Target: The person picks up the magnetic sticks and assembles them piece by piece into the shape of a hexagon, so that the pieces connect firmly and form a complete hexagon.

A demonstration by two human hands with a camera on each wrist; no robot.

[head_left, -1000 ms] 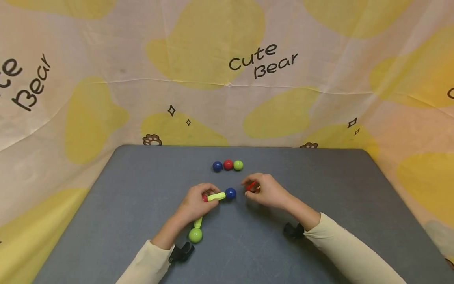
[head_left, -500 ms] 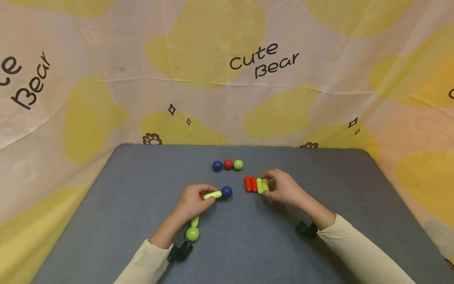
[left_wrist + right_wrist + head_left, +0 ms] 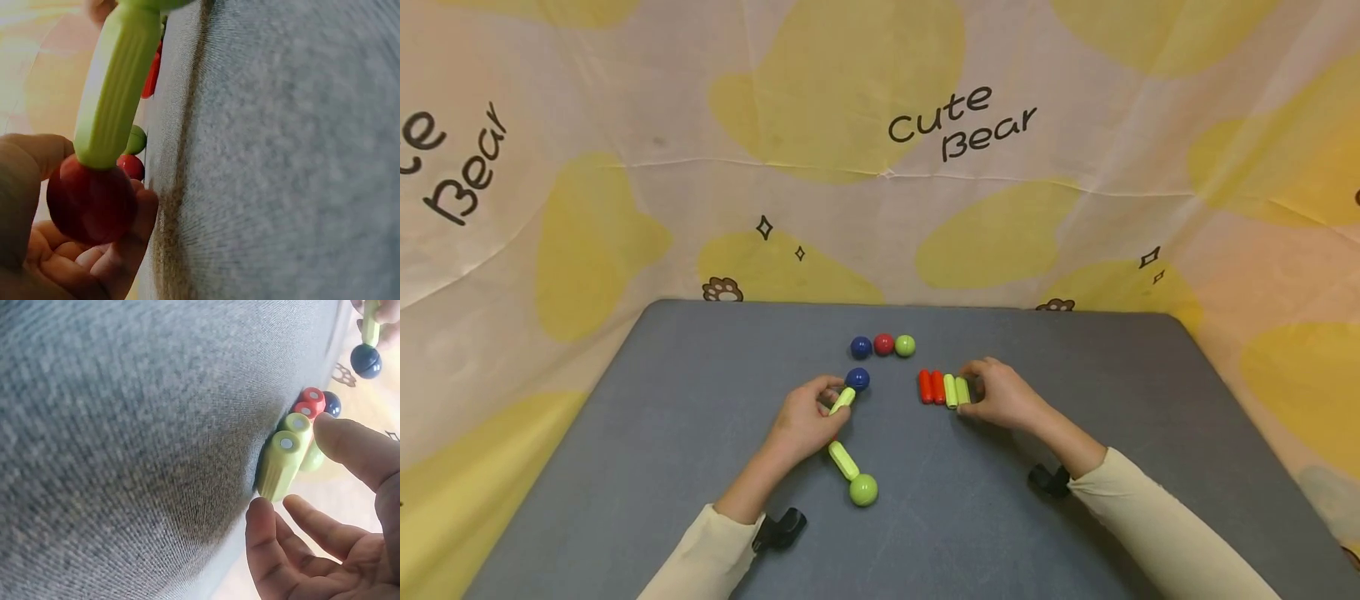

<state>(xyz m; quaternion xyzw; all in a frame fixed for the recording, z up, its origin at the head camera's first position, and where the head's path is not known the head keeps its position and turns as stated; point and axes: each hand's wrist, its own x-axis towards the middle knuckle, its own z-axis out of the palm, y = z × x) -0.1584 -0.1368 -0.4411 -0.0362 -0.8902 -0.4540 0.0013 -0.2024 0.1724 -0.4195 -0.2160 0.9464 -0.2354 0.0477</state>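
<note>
My left hand [image 3: 805, 417] grips a red ball [image 3: 92, 200], thumb and fingers around it in the left wrist view. A light-green stick [image 3: 844, 461] joins that ball to a larger green ball [image 3: 863, 490] near the person. Another light-green stick [image 3: 842, 400] runs from the hand to a blue ball [image 3: 857, 380]. My right hand [image 3: 1006, 398] stands around the rightmost light-green stick [image 3: 281, 464] of a row, fingertips right at its far end, the thumb a little apart from its near end. Beside it lie one more light-green stick [image 3: 951, 391] and two red sticks [image 3: 932, 387].
Farther back on the grey table [image 3: 737, 342] are a blue ball [image 3: 861, 347], a red ball [image 3: 883, 344] and a green ball [image 3: 905, 346] in a row. A patterned cloth [image 3: 850, 125] hangs behind the table.
My left hand has turned the joined sticks and balls: the blue ball swung away and left, the green one to the right. My right hand moved right along the stick row, uncovering it, then stayed.
</note>
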